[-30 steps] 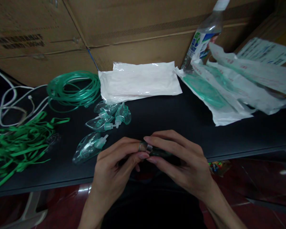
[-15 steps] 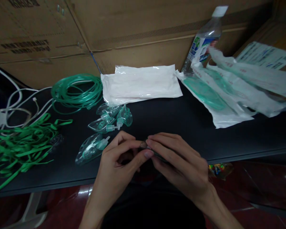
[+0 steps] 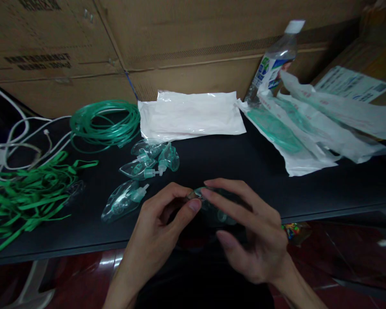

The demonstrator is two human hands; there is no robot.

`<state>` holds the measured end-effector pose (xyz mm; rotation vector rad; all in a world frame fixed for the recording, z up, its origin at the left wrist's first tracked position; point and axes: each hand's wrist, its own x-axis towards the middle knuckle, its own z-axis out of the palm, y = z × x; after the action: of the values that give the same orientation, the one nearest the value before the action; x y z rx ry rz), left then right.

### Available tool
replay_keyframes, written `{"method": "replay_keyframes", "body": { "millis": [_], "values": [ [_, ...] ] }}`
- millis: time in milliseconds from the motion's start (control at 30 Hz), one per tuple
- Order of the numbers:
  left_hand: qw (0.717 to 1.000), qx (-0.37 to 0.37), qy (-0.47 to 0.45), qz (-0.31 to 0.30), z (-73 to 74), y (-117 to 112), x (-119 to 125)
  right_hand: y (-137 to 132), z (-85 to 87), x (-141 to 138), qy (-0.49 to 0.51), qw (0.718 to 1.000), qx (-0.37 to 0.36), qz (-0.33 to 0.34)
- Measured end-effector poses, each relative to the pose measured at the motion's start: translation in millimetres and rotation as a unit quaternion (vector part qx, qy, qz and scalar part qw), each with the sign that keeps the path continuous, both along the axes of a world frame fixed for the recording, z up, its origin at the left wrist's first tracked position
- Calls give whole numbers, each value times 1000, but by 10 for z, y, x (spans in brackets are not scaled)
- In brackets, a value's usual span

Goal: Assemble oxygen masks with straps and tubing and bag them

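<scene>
A clear green-tinted oxygen mask (image 3: 220, 214) is between my hands at the table's front edge, partly hidden by fingers. My left hand (image 3: 167, 216) is closed, its thumb and index finger pinching the mask's narrow end, where a small metal strip (image 3: 193, 195) seems to sit. My right hand (image 3: 252, 227) is open around the mask's other side, thumb well apart from the fingers; its index fingertip is at the pinched end. Left of my hands lies another oxygen mask (image 3: 124, 199) with a pale connector. Behind it is a small group of similar masks (image 3: 148, 159).
Green tubing (image 3: 104, 124) lies coiled at the back left, beside tangled green straps (image 3: 32, 189) and white cables (image 3: 25, 124). White packets (image 3: 193, 116) lie at the back, with opened wrappers (image 3: 309, 128) on the right near a plastic bottle (image 3: 275, 64). Cardboard boxes (image 3: 186, 30) stand behind.
My right hand has opened: its thumb and fingers have spread away from the mask, so more of the mask shows. My left hand keeps its pinch. The view has shifted slightly.
</scene>
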<state>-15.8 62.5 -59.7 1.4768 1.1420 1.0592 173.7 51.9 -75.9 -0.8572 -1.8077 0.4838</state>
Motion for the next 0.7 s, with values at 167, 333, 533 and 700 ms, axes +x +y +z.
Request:
{"method": "replay_keyframes", "body": {
  "millis": [167,333,533,700],
  "values": [
    [997,46,66,-1,-36,27,-46,54,166,84,53,977,-196,-65],
    [992,91,86,-12,-96,33,-71,90,228,140,42,940,-336,-48],
    [996,64,66,8,-133,20,-47,88,246,70,80,927,-358,-75],
    [998,12,-13,53,-76,9,-18,62,235,29,99,920,-374,-60]
  ]
}}
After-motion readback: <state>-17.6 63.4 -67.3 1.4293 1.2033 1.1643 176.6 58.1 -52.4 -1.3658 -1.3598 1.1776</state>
